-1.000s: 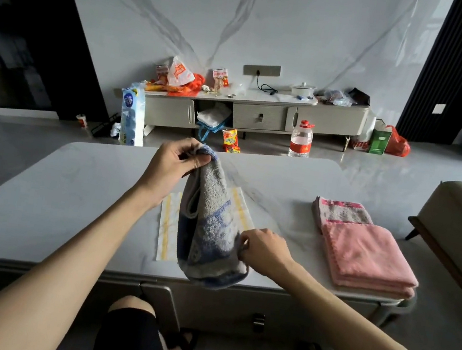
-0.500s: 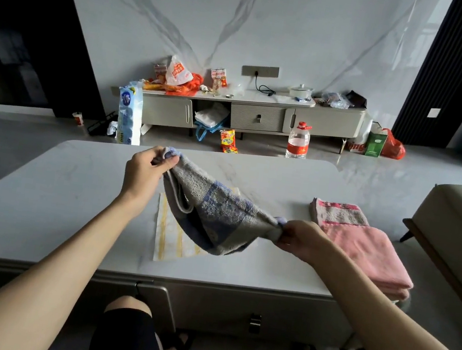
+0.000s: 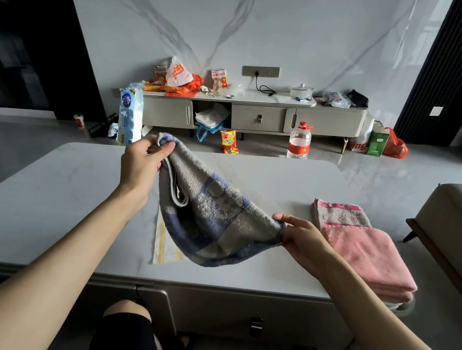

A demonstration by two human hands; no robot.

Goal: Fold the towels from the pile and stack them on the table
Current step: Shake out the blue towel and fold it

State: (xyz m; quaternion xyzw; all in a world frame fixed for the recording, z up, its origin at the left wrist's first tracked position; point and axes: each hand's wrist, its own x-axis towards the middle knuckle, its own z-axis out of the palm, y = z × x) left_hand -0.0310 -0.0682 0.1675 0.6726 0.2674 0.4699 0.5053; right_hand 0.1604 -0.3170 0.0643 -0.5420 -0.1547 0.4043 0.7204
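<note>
The left hand [image 3: 143, 163] pinched one end of a blue-grey towel [image 3: 211, 217], which hung sagging and unfolded above the surface [image 3: 41, 194]. Beneath it a white-and-yellow towel [image 3: 163, 247] lay flat, apparently not yet folded. The right hand [image 3: 302, 239] gripped the towel's other end. Farther right, folded pink towels [image 3: 362, 251] sat stacked, so the task appeared partly done.

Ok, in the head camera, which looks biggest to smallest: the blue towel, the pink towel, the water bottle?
1. Blue towel, biggest, though it's held nearer the camera.
2. Pink towel, next.
3. Water bottle, smallest, but it's far away.
</note>
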